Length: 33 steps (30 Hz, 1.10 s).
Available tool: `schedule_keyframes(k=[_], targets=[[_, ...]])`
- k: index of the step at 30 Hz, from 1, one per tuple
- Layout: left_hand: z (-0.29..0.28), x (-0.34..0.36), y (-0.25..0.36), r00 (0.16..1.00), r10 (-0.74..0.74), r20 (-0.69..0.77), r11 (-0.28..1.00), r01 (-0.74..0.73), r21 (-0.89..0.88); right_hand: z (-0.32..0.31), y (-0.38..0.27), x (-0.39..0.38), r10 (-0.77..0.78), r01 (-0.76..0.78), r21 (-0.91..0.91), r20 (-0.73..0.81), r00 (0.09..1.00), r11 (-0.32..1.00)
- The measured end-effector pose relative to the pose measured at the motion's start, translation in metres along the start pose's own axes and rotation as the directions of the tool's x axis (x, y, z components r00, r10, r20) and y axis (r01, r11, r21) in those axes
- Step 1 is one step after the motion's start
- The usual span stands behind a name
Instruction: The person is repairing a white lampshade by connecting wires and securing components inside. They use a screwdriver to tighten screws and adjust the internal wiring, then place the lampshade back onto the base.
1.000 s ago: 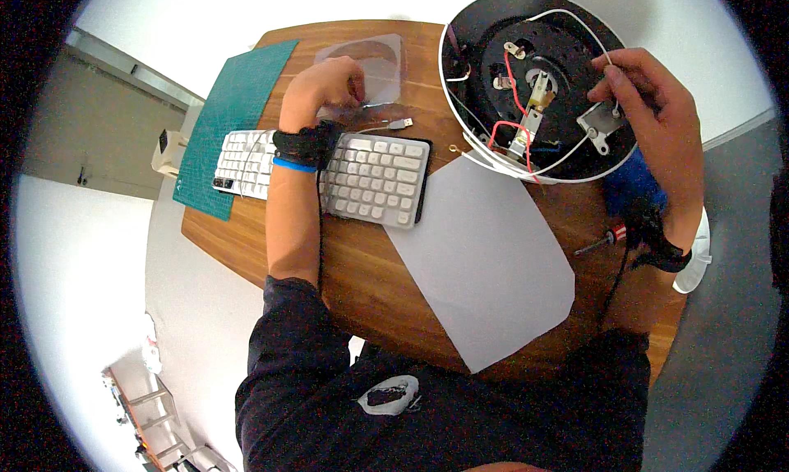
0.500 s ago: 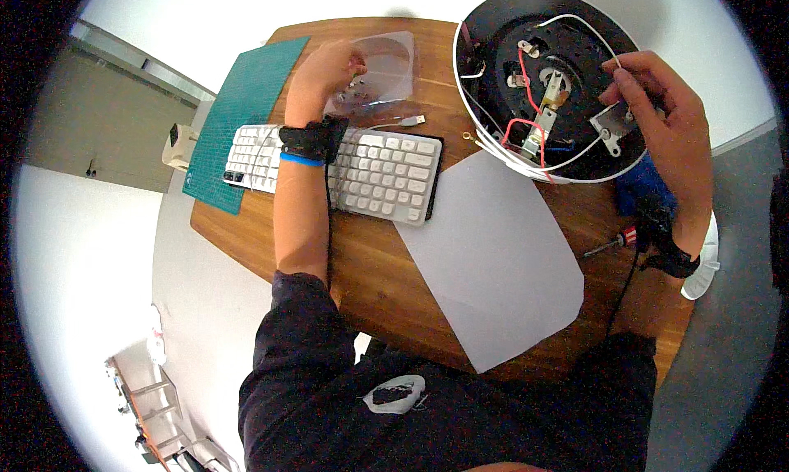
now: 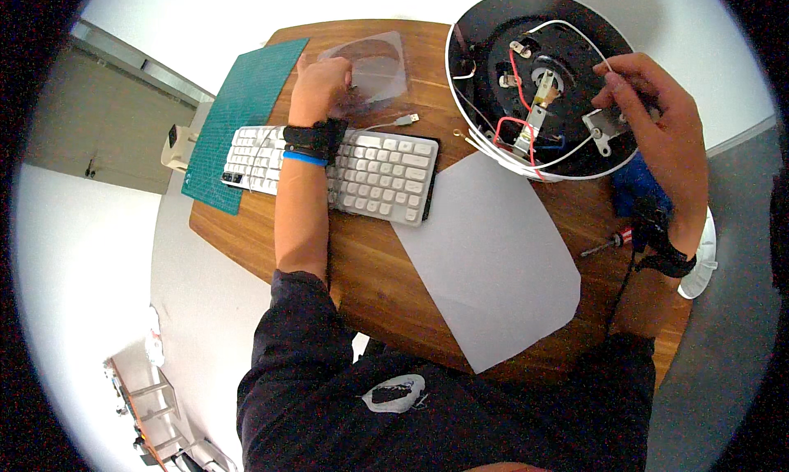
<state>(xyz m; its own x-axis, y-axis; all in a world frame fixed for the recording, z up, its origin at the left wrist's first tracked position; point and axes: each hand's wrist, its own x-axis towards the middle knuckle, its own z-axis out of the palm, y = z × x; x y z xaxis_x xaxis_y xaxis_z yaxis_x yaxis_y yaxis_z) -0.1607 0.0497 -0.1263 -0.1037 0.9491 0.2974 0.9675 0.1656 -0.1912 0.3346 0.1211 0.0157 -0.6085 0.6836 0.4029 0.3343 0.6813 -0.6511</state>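
My left hand (image 3: 320,86) has curled fingers at the clear plastic tray (image 3: 378,65); whatever it grips is too small to make out. My right hand (image 3: 649,119) pinches a white wire (image 3: 606,64) at the right of a round black appliance housing (image 3: 485,36) with a white rim. Inside are red wires (image 3: 518,86), metal brackets (image 3: 606,125) and a central metal fitting (image 3: 542,94). A white keyboard (image 3: 378,176) lies under my left wrist, with a USB plug (image 3: 411,119) behind it.
A green cutting mat (image 3: 242,86) lies left on the wooden table (image 3: 362,275). White paper (image 3: 485,258) lies at the centre front. A screwdriver (image 3: 620,238), a blue object (image 3: 626,184) and a white plastic part (image 3: 699,271) are at the right. A stepladder (image 3: 148,398) stands lower left.
My left hand moved up over the clear tray, then came slightly back down with fingers still curled. My right hand stays at the white wire, with little change.
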Motion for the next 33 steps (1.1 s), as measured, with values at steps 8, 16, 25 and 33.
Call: schedule_keyframes(k=[8,16,25,33], targets=[[-0.026,0.0,0.012,0.968,-0.132,0.214,0.987,0.147,-0.059,0.0,-0.004,0.0,0.029,-0.029,0.001,0.014,0.999,1.0],[-0.024,0.024,0.001,0.897,-0.203,0.392,0.963,0.255,-0.085,0.0,-0.006,0.001,0.015,-0.014,-0.029,0.013,1.0,0.999],[-0.055,0.009,0.011,0.97,-0.099,0.221,0.977,0.138,-0.164,0.001,-0.006,0.001,0.016,-0.015,-0.063,0.013,1.0,0.998],[-0.031,0.012,0.007,0.933,-0.168,0.317,0.974,0.207,-0.093,0.002,-0.005,0.0,0.033,-0.033,-0.056,0.004,0.999,0.998]])
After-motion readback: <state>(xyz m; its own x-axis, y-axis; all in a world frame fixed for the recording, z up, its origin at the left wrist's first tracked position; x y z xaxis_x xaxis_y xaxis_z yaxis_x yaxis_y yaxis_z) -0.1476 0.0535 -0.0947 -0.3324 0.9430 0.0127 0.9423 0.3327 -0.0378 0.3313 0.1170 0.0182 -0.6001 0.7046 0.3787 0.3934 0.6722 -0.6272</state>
